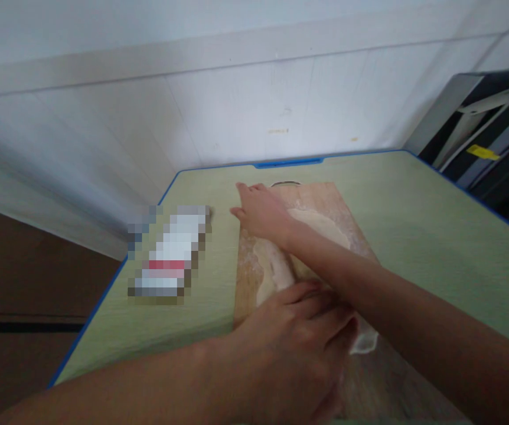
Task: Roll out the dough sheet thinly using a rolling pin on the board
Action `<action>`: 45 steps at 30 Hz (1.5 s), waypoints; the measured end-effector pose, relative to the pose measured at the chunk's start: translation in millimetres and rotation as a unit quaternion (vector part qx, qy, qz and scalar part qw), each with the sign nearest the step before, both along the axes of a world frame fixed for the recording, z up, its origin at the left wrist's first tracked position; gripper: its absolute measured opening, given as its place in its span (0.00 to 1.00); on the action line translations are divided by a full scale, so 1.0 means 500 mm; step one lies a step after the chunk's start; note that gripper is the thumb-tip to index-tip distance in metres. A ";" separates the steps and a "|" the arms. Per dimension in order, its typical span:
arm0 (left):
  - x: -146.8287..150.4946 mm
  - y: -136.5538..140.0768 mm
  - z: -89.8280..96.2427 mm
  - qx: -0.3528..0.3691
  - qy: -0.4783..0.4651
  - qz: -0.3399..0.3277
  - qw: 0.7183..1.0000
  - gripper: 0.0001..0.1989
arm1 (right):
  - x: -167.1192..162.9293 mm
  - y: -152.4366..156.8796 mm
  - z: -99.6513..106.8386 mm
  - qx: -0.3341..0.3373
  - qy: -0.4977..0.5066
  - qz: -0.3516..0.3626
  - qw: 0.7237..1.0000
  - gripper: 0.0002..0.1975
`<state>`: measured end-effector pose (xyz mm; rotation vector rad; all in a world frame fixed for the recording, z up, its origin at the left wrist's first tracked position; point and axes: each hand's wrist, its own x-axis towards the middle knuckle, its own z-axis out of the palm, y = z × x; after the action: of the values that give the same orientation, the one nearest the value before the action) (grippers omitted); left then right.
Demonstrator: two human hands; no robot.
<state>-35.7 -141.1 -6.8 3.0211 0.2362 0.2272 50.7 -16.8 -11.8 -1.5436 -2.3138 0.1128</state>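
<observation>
A flattened, pale sheet of dough [320,223] lies on a floury wooden cutting board [246,289]. My right hand [261,211] reaches across to the board's far left edge, its visible fingers stretched out and apart. Nearer to me, my left hand [303,336] is over the dough with its fingers curled. What they close on, if anything, is hidden beneath them. Between the two hands runs a whitish, ridge-like strip [281,268]; I cannot tell whether it is a floured rod or folded dough. My right forearm crosses above the board and covers part of the dough.
The board lies on a light green table [423,236] with a blue rim. To its left is a blurred-out white object with a red band [168,254]. A pale wall [237,112] stands behind, and a dark, grey-framed item [453,112] at the right edge.
</observation>
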 end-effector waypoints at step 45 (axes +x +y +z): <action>-0.002 0.008 -0.022 -0.011 -0.088 -0.014 0.996 0.20 | -0.050 -0.009 0.008 -0.005 -0.013 0.025 1.000 0.28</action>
<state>-36.6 -137.2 -17.9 2.9578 0.1798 0.4816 25.7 -21.1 -7.9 -1.5001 -2.3771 0.1167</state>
